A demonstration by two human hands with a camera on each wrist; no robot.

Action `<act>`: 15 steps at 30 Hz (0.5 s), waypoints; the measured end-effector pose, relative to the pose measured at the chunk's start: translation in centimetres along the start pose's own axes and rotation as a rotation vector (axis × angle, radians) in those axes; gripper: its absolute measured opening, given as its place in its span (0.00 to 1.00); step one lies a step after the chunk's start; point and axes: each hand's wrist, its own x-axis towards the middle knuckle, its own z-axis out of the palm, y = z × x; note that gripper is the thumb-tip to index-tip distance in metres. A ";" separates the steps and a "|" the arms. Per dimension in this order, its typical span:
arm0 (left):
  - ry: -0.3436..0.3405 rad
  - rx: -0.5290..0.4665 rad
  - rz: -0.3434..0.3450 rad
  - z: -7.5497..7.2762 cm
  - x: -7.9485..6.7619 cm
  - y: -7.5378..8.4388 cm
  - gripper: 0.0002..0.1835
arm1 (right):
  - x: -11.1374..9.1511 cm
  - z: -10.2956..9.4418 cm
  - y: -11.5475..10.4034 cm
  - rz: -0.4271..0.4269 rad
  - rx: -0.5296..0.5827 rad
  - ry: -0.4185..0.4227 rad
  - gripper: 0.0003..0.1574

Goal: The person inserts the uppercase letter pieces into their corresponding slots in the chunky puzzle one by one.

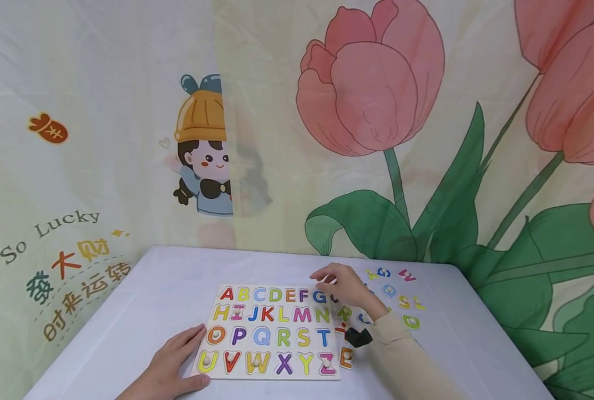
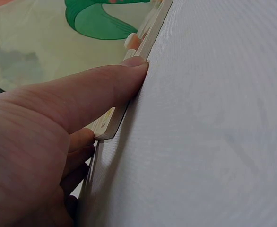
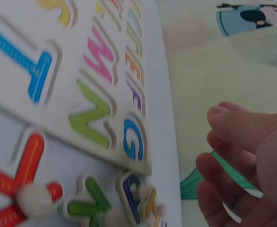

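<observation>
Letters Wait Beside Alphabet Board

From the head view, a person leans two hands over an alphabet board (image 1: 266,348) at the lower centre of the frame. The right hand (image 1: 344,286), fingers apart and seemingly holding nothing, hovers by the board's upper right corner; the left hand (image 1: 171,358) presses the lower left one. A pink Z (image 1: 328,364) sits in its slot, while loose letters (image 1: 411,321) are scattered at right. The low sleeve (image 1: 407,350) could sweep those aside if the arm drops.

In the left wrist view, a straight thumb (image 2: 105,87) lies along the board's edge, upper centre; should that pressure slacken, a firm push might skid the board.

In the right wrist view, thumb and fingers are parted at right, with nothing between them. Lower left, a red letter (image 3: 29,161) lies just off the board, where a careless knuckle might knock it.
</observation>
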 end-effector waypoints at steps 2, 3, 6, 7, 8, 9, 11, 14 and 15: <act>-0.002 -0.003 -0.011 0.0 0.0 0.0 0.59 | -0.1 -0.9 1.3 0.060 -0.036 0.057 0.12; -0.003 -0.006 -0.016 0.0 -0.1 0.1 0.59 | -0.2 -1.1 1.8 0.089 -0.053 0.087 0.11; -0.008 -0.013 -0.036 -0.1 -0.1 0.1 0.60 | -0.3 -1.4 3.1 0.167 -0.088 0.165 0.10; -0.008 -0.020 -0.039 -0.1 -0.2 0.2 0.59 | -0.4 -1.3 3.5 0.190 -0.096 0.188 0.10; -0.008 -0.018 -0.032 -0.1 -0.2 0.2 0.59 | -0.5 -1.2 3.8 0.209 -0.104 0.209 0.10; -0.007 -0.026 -0.034 -0.1 -0.2 0.2 0.59 | -0.5 -1.1 4.1 0.234 -0.106 0.226 0.11; -0.006 -0.035 -0.025 -0.1 -0.2 0.2 0.59 | -0.7 -0.7 4.6 0.278 -0.115 0.252 0.12; -0.009 -0.035 -0.013 0.0 -0.2 0.1 0.58 | -0.8 -0.1 5.3 0.326 -0.129 0.272 0.12; -0.010 -0.043 -0.019 0.0 -0.2 0.2 0.58 | -0.8 0.0 5.5 0.336 -0.133 0.277 0.12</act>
